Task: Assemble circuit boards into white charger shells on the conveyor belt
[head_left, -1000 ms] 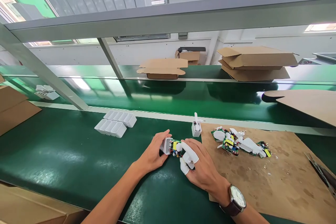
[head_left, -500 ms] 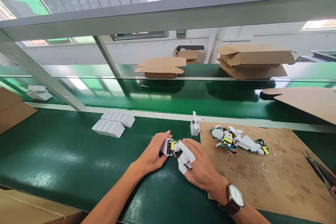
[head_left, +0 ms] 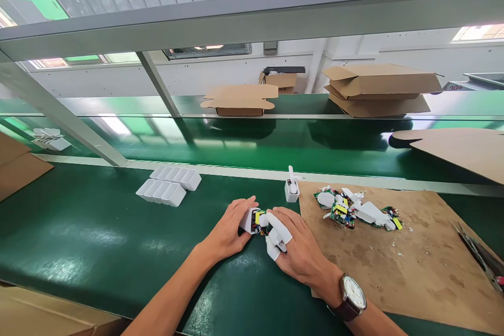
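Between my hands, just above the green bench surface, is a white plastic housing [head_left: 246, 221] with a small circuit board [head_left: 260, 219] at its open end. The board carries a yellow part and dark components. My left hand [head_left: 229, 228] is closed around the housing from the left. From the right, my right hand [head_left: 301, 244] pinches the board; white covers sit on its thumb and forefinger. How far the board reaches inside the housing is hidden. A wristwatch [head_left: 353, 294] is on my right wrist.
Several white housings [head_left: 169, 186] stand in two rows at the left. A single housing [head_left: 292, 193] with white parts stands ahead. On a brown cardboard sheet [head_left: 394, 268] lie several circuit boards [head_left: 342, 209] and tweezers [head_left: 474, 252]. Flat cartons [head_left: 381, 84] rest beyond the ledge.
The view has shifted very slightly. Both hands keep the same hold on the housing and circuit board, with no clear movement between them.
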`<state>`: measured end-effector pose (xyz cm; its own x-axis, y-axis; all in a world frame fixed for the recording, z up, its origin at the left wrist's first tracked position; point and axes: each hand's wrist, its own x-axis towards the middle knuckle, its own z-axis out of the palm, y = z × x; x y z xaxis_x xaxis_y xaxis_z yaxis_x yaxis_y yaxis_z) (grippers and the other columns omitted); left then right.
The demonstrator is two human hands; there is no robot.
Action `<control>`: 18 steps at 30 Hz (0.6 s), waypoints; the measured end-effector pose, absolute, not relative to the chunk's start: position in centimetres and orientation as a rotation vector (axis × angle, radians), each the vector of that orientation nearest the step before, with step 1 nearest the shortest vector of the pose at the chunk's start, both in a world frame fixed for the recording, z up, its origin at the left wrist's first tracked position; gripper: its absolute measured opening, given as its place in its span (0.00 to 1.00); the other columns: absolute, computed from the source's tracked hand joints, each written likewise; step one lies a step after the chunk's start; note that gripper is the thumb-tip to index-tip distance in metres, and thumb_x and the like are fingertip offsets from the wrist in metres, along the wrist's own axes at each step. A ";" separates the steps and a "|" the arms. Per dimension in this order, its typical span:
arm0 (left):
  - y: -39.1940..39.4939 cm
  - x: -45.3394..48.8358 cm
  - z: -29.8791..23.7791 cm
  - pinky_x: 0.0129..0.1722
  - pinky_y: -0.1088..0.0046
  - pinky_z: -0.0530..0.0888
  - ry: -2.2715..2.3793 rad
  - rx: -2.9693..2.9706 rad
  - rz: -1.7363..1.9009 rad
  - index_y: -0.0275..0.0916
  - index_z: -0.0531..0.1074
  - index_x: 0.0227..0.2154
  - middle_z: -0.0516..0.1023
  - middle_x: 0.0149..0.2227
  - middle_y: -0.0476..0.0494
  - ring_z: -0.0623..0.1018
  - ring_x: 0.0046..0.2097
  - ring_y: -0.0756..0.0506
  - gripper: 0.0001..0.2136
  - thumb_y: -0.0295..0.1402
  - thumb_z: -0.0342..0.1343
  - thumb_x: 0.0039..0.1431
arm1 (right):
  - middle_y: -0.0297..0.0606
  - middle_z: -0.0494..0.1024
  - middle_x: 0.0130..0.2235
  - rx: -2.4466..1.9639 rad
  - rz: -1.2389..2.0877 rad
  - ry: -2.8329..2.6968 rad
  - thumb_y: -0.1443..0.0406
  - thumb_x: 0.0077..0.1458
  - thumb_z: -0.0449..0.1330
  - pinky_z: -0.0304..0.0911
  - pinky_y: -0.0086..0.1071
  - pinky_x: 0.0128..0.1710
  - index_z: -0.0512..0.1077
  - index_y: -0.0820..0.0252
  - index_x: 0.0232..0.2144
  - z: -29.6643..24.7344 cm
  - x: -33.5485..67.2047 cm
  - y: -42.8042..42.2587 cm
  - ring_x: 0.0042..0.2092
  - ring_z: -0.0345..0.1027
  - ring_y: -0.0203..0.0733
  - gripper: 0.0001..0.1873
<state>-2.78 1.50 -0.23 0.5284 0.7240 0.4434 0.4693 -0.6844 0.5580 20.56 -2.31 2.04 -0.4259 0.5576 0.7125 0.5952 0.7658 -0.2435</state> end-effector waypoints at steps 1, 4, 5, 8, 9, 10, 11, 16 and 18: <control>1.5 -2.8 -0.2 0.60 0.49 0.72 0.985 2.397 0.946 0.48 0.47 0.71 0.73 0.61 0.36 0.70 0.62 0.37 0.40 0.20 0.56 0.60 | 0.52 0.77 0.54 -0.857 -0.056 -2.120 0.76 0.59 0.54 0.75 0.51 0.53 0.49 0.63 0.72 2.0 20.5 -2.3 0.56 0.71 0.56 0.40; 1.5 -2.8 -0.1 0.60 0.48 0.72 0.984 2.401 0.944 0.48 0.47 0.71 0.73 0.61 0.36 0.71 0.61 0.36 0.40 0.20 0.57 0.60 | 0.51 0.77 0.53 -0.857 -0.046 -2.114 0.75 0.60 0.55 0.76 0.51 0.53 0.49 0.62 0.72 2.1 20.5 -2.3 0.56 0.72 0.55 0.40; 1.4 -2.8 -0.1 0.60 0.48 0.73 0.984 2.404 0.945 0.48 0.47 0.71 0.73 0.61 0.36 0.71 0.61 0.36 0.41 0.19 0.56 0.59 | 0.50 0.77 0.53 -0.859 -0.039 -2.112 0.75 0.60 0.55 0.76 0.51 0.53 0.49 0.61 0.72 2.2 20.5 -2.3 0.56 0.72 0.55 0.40; 1.4 -2.7 0.0 0.60 0.48 0.73 0.987 2.408 0.940 0.48 0.46 0.71 0.73 0.61 0.37 0.71 0.61 0.37 0.41 0.19 0.56 0.59 | 0.49 0.77 0.53 -0.868 -0.014 -2.099 0.75 0.60 0.54 0.76 0.51 0.52 0.49 0.57 0.72 2.2 20.5 -2.2 0.56 0.72 0.55 0.40; 1.4 -2.7 0.1 0.60 0.48 0.73 0.985 2.409 0.937 0.48 0.46 0.72 0.73 0.61 0.37 0.70 0.61 0.37 0.41 0.19 0.56 0.60 | 0.48 0.77 0.53 -0.872 -0.007 -2.096 0.75 0.60 0.54 0.76 0.51 0.52 0.49 0.57 0.72 2.2 20.5 -2.2 0.56 0.73 0.54 0.40; 1.4 -2.7 0.1 0.60 0.49 0.73 0.980 2.412 0.938 0.48 0.46 0.72 0.73 0.61 0.37 0.71 0.61 0.37 0.41 0.19 0.56 0.60 | 0.48 0.78 0.53 -0.873 0.000 -2.095 0.75 0.60 0.54 0.76 0.51 0.53 0.49 0.56 0.72 2.2 20.5 -2.2 0.56 0.73 0.54 0.41; 1.4 -2.7 0.1 0.60 0.49 0.73 0.971 2.416 0.940 0.48 0.46 0.72 0.73 0.61 0.36 0.71 0.61 0.37 0.41 0.19 0.56 0.60 | 0.48 0.78 0.53 -0.872 0.003 -2.094 0.75 0.60 0.55 0.76 0.51 0.53 0.49 0.56 0.72 2.2 20.5 -2.2 0.55 0.73 0.54 0.41; 1.4 -2.7 0.5 0.58 0.53 0.75 0.950 2.415 0.950 0.49 0.45 0.72 0.74 0.60 0.37 0.72 0.60 0.38 0.41 0.21 0.57 0.60 | 0.48 0.77 0.53 -0.875 0.005 -2.094 0.75 0.60 0.55 0.75 0.50 0.53 0.50 0.57 0.71 2.2 20.5 -2.2 0.56 0.72 0.54 0.40; 1.4 -2.7 0.5 0.58 0.53 0.75 0.960 2.408 0.942 0.49 0.45 0.72 0.73 0.61 0.37 0.72 0.61 0.38 0.41 0.21 0.57 0.61 | 0.48 0.77 0.53 -0.879 0.007 -2.101 0.75 0.60 0.55 0.75 0.51 0.53 0.50 0.57 0.72 2.1 20.6 -2.1 0.56 0.72 0.54 0.40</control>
